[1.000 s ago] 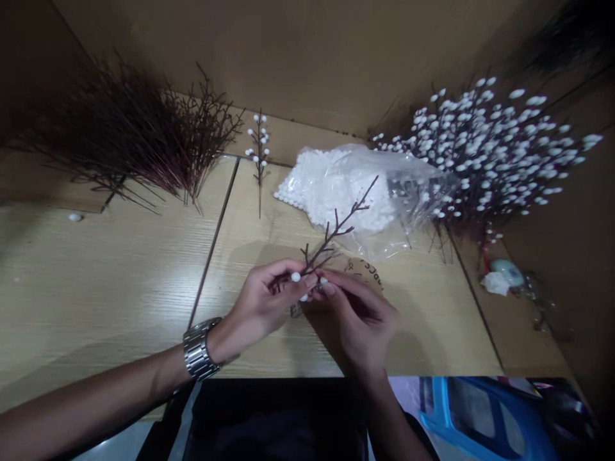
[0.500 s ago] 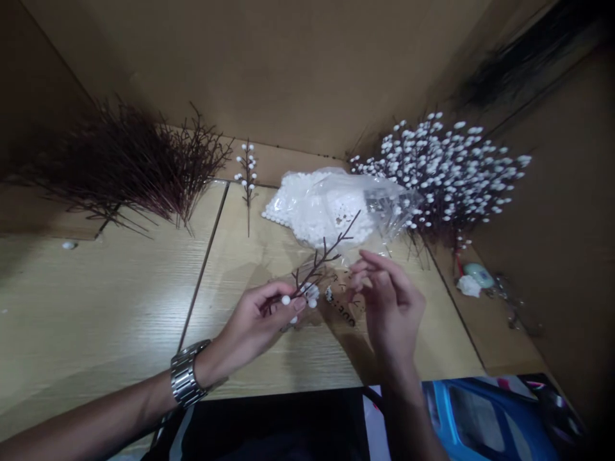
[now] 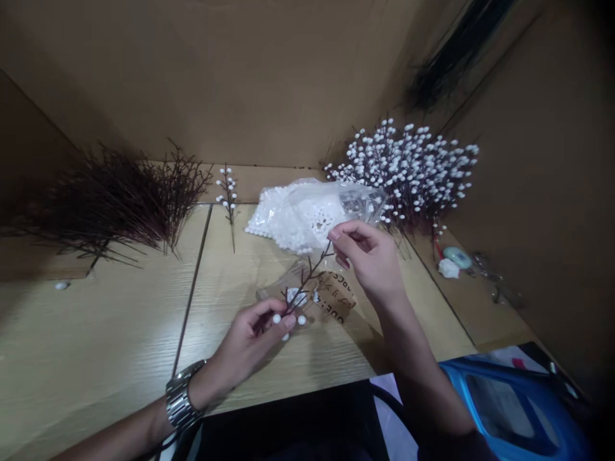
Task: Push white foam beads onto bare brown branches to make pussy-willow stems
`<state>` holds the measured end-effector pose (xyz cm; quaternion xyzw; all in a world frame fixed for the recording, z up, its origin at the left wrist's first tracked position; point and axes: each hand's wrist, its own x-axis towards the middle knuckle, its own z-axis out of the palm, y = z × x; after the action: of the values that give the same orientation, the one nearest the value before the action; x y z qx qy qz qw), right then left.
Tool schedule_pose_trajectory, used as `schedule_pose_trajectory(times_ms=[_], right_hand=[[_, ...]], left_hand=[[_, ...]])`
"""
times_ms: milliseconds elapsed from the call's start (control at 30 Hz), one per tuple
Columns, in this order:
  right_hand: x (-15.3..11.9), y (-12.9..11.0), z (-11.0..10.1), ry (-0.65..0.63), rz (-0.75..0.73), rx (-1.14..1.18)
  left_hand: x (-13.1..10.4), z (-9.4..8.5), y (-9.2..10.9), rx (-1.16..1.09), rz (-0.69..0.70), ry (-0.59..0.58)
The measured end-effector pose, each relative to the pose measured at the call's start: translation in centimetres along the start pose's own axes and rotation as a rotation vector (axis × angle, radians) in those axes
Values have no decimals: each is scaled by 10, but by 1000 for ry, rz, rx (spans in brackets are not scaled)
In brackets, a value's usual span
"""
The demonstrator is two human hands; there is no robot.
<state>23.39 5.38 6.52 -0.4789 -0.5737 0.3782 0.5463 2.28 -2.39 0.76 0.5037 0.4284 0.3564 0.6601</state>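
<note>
My left hand pinches the lower part of a brown twig, where a few white balls sit by the fingers. At the twig's upper tip, my right hand has its thumb and forefinger closed. Behind the hands lies a clear plastic bag full of white balls. Below the twig is a small clear packet with dark print, and white bits show beside it.
Bare brown twigs are heaped at the left, near one ball-tipped twig. Many white-tipped twigs stand at the right, by a pale green object. A blue object is at lower right.
My right hand has moved up and left onto the twig's tip, and its fingers have closed there. My left hand still holds the lower part. The view has shifted and tilted.
</note>
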Motion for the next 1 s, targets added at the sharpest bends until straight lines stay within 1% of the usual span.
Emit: schedule_pose_trajectory(times_ms=[67,167,233,300,367,467,533,633,733,800,833,933,967,1000], right_hand=[[2,-2,-4,-6,-1,3],[5,-5,-8,0,28,31],[4,-6,-9,-10,33,41],[3,-7,-8,-45,20,60],[0,-8,-3,-106,24,98],[-1,-9,8,-218,72,170],[-1,-8,17,-277,108,216],[1,-5,28,-325,156,269],[4,0,27,-340,170,257],[12,3,17,-356,120,157],[18,6,10,-364,79,67],[47,16,-15,-359,-54,-357],[58,21,-22,-349,-81,-505],[70,26,-28,-342,-89,-595]], left_hand=[[-1,0,-1,-31,-25,-52],[-1,-2,-5,-101,1,-117],[0,-4,-7,-135,52,-99],[0,-6,-7,-136,94,-47],[1,-6,-5,-103,115,-20],[1,-5,2,-19,92,-87],[1,-4,5,36,104,-122],[2,-3,7,96,138,-107],[4,-4,8,108,120,-81],[5,-6,7,94,111,-69],[5,-7,6,83,104,-61],[7,-8,3,43,82,-37],[7,-8,3,33,77,-27],[8,-8,2,27,74,-16]])
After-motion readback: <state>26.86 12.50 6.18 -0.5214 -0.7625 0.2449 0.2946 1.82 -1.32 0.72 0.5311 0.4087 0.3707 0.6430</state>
